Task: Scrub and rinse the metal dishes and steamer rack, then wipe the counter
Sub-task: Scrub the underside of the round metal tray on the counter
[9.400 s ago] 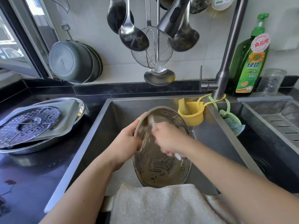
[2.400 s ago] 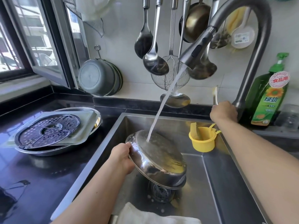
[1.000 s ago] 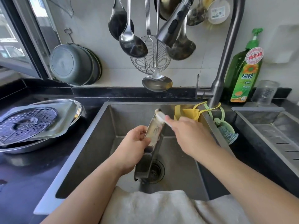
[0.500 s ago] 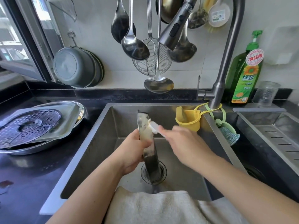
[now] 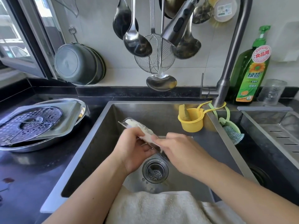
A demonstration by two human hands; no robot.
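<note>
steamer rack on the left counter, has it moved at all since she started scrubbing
No. The steamer rack still lies on the square tray in the round dish, left of the sink, as before.

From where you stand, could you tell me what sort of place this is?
Most likely a home kitchen, at the sink: a steel sink with a pull-down tap, ladles hanging on the tiled wall, and a green dish soap bottle on the dark counter.

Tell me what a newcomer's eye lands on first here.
Two hands meet over the sink: the left hand holds a metal dish edge-on, the right hand scrubs it. Ladles hang above, and a steamer rack waits left.
</note>
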